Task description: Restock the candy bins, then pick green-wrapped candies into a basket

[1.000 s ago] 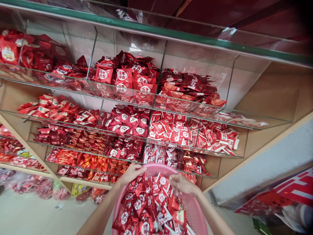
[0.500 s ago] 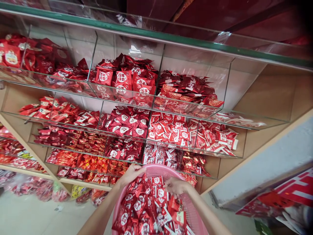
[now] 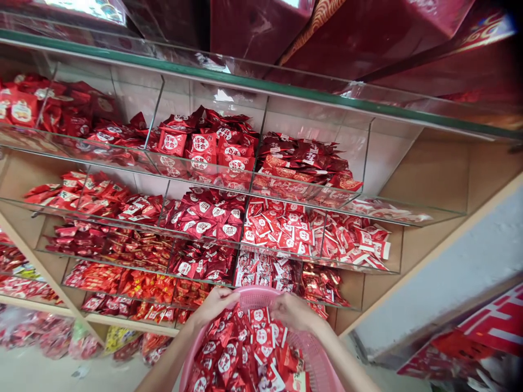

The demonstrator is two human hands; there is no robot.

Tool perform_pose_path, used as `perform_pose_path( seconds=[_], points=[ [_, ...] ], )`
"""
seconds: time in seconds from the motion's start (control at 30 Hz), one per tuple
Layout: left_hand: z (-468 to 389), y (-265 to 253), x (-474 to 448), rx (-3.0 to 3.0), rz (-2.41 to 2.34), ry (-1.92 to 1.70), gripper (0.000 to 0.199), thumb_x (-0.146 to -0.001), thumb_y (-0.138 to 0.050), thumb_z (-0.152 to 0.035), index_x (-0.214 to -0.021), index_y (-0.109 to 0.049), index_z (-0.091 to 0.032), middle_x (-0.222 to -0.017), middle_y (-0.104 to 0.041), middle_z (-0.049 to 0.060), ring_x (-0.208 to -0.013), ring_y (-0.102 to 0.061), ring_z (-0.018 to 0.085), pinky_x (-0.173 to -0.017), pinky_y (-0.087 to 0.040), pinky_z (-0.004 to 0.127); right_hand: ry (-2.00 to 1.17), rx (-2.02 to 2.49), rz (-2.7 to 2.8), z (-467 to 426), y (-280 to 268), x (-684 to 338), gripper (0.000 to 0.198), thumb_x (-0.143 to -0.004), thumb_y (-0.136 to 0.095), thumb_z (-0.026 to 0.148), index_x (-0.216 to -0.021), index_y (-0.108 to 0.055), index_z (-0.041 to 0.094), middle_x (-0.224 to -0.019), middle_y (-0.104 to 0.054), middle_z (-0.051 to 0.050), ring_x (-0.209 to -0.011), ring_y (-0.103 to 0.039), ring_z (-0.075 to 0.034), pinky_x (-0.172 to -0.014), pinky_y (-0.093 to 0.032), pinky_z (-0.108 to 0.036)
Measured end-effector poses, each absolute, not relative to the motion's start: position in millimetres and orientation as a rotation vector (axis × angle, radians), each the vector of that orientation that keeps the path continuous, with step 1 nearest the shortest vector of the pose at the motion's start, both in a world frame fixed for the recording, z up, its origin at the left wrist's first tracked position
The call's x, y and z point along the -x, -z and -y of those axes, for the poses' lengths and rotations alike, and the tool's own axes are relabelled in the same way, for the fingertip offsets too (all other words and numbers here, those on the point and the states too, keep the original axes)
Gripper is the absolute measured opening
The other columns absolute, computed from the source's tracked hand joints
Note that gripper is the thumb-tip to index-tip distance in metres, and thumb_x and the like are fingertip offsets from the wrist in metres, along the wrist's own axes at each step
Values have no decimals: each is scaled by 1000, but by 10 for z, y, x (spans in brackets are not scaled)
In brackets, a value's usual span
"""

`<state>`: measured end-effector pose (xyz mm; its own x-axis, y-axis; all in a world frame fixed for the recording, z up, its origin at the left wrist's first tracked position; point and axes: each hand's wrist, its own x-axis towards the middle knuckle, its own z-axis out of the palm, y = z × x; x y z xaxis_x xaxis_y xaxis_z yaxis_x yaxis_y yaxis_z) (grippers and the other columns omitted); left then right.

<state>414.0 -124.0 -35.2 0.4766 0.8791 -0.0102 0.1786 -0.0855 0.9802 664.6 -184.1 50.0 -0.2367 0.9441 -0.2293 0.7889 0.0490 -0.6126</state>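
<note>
A pink plastic basket (image 3: 327, 359) with a perforated wall is heaped with small red-and-white candy packets (image 3: 239, 354). My left hand (image 3: 217, 304) is closed over its far left rim, thumb along the edge. At the far right rim, over the packets, is my right hand (image 3: 295, 311), slightly blurred, with its fingers curled inward. Whether a packet is in those fingers is hidden.
Glass-fronted shelves (image 3: 196, 179) rise just beyond the basket, divided into bins of red packets (image 3: 204, 144). A glass ledge (image 3: 245, 76) carries large dark-red boxes (image 3: 376, 38). Bagged packets (image 3: 53, 332) lie on the floor at left; a white wall (image 3: 445, 272) stands at right.
The view has tilted up a little, so the shelves sit lower. My right hand has drawn from over the packets toward the far rim. My left hand keeps hold of the rim.
</note>
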Motion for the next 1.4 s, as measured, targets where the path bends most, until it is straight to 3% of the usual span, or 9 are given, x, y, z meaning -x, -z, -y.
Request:
perform_pose_path(
  seconds=[0.17, 0.27, 0.4, 0.67, 0.9, 1.03, 1.2, 1.3, 1.4],
  points=[
    [1239, 342, -4143, -1541, -940, -758, 49, -76, -55, -54, -61, -55, -7, -57, -42, -1, -56, -33, 8, -55, -24, 21, -588, 1429, 2093, 1870, -1377, -6514, 16, -82, -53, 31, -74, -61, 19, -65, -61, 1, -59, -53, -12, -56, -38, -22],
    [1234, 366, -4143, -1520, -942, -763, 49, -76, -56, -54, -62, -56, -7, -58, -44, 0, -56, -35, 8, -56, -25, 21, -204, 1381, 2028, 1787, -1689, -6504, 13, -85, -52, 31, -89, -59, 21, -79, -61, -1, -69, -56, -14, -64, -42, -26],
    [1216, 428, -4141, -1513, -947, -785, 49, -75, -56, -53, -64, -61, -6, -58, -45, 0, -58, -35, 8, -57, -26, 21, 140, 1358, 2103, 1611, -1707, -6575, 14, -86, -51, 26, -96, -60, 22, -91, -58, -5, -86, -55, -19, -75, -43, -31],
    [1209, 448, -4136, -1530, -939, -789, 49, -76, -56, -54, -66, -64, -7, -59, -45, 0, -57, -35, 8, -57, -26, 20, 191, 1244, 1968, 1478, -1546, -6641, 24, -91, -43, 30, -90, -64, 20, -85, -58, -6, -82, -54, -18, -75, -43, -30],
    [1210, 397, -4140, -1556, -927, -778, 48, -76, -56, -52, -57, -53, -9, -57, -41, -1, -55, -33, 8, -55, -24, 21, 12, 1096, 1740, 1698, -1682, -6628, 20, -88, -50, 34, -87, -65, 21, -84, -60, -5, -80, -54, -17, -74, -44, -31],
    [1226, 361, -4142, -1585, -915, -788, 46, -77, -55, -50, -57, -53, -9, -58, -43, 0, -57, -36, 8, -57, -27, 21, -405, 1118, 1570, 1883, -1602, -6542, 21, -81, -58, 39, -78, -64, 19, -79, -60, -4, -72, -53, -15, -67, -43, -27],
    [1242, 358, -4149, -1562, -915, -778, 45, -76, -57, -49, -56, -53, -9, -58, -43, 0, -57, -36, 8, -58, -27, 21, -1048, 1203, 1371, 1959, -1009, -6361, 30, -74, -63, 47, -75, -62, 17, -66, -56, 1, -61, -46, -11, -59, -38, -24],
    [1247, 358, -4153, -1559, -884, -803, 44, -77, -56, -46, -55, -53, -9, -57, -44, 0, -57, -36, 8, -59, -28, 21, -1220, 1262, 1232, 1908, -539, -6267, 35, -69, -66, 52, -67, -58, 17, -53, -45, 6, -50, -36, -9, -52, -31, -23],
    [1262, 325, -4147, -1548, -890, -815, 38, -79, -54, -41, -60, -59, -8, -62, -50, 2, -60, -41, 9, -62, -32, 22, -1269, 1315, 1139, 1853, -191, -6198, 39, -62, -70, 54, -60, -55, 18, -50, -43, 6, -49, -35, -9, -51, -30, -24]
  ],
)
